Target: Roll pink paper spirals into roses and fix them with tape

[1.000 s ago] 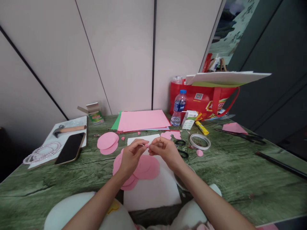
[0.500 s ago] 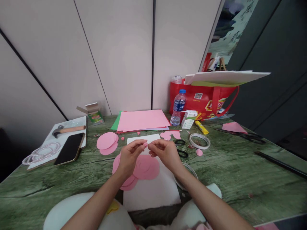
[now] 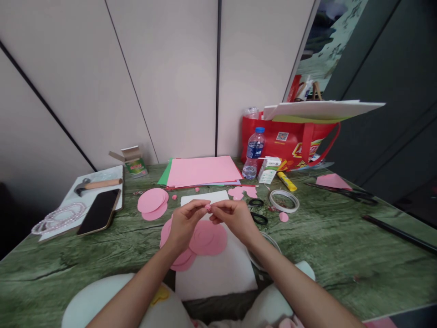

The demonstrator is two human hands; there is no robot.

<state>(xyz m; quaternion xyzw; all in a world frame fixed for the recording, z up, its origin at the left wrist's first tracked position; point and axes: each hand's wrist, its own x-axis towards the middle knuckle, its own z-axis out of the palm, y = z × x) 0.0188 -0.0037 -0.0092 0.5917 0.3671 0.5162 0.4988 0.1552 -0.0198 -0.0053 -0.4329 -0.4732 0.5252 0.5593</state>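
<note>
Between my fingertips is a small rolled pink paper rosette (image 3: 208,207). My left hand (image 3: 186,223) pinches it from the left side. My right hand (image 3: 235,218) is closed too, its thumb and forefinger pressed against the rosette's right side. Below both hands lie several pink paper circles (image 3: 215,239), stacked and overlapping on a white sheet (image 3: 218,280). Two more small pink rolled pieces sit beyond my left hand, one (image 3: 174,197) nearer and one (image 3: 197,189) farther. A pair of black-handled scissors (image 3: 259,218) lies just right of my right hand, its blades hidden.
Rolls of tape (image 3: 284,201), a yellow glue stick (image 3: 287,181), a water bottle (image 3: 253,155) and a red bag (image 3: 287,141) stand to the right. Coloured paper (image 3: 205,171) lies at the back. Left are more pink circles (image 3: 152,200), a phone (image 3: 100,212) and a hammer (image 3: 102,184).
My right fingertips have moved slightly left and now touch the rosette, where a small gap showed before. My left hand has barely moved.
</note>
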